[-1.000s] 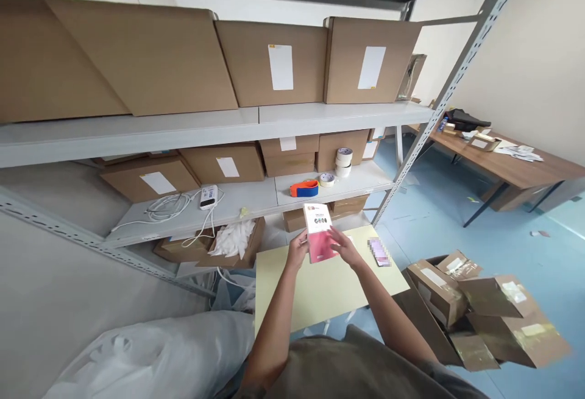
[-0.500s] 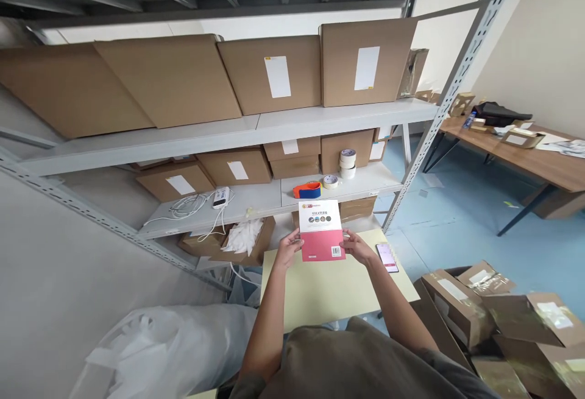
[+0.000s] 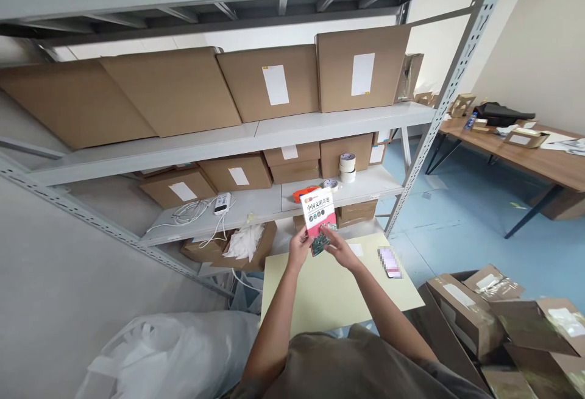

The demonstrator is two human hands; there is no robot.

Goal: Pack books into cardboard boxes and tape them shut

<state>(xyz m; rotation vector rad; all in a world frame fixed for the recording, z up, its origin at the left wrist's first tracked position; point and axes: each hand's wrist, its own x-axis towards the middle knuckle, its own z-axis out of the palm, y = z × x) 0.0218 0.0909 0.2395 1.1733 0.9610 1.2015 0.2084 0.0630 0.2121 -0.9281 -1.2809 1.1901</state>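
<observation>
A small book [image 3: 319, 209] with a white, pink and dark green cover is held up, slightly tilted, above the pale yellow table [image 3: 329, 295]. My left hand [image 3: 300, 247] grips its lower left edge. My right hand [image 3: 337, 247] lies against the lower right part of the cover, with fingers apart; whether it bears any of the book's weight is unclear. A phone [image 3: 389, 262] rests at the table's right side. Behind the right hand, a white slip [image 3: 356, 250] lies on the table.
Shelving [image 3: 256, 201] ahead holds cartons, white tape rolls [image 3: 347, 167], an orange tape dispenser [image 3: 302, 194] and a power strip [image 3: 222, 203]. Opened cartons [image 3: 470, 307] are piled at the lower right, a white plastic bag [image 3: 173, 350] at the lower left. A brown desk [image 3: 543, 155] stands far right.
The book has turned from its back cover to its front cover and tilted. My right hand has moved left from the book's right edge onto its lower part. A white slip now shows on the table.
</observation>
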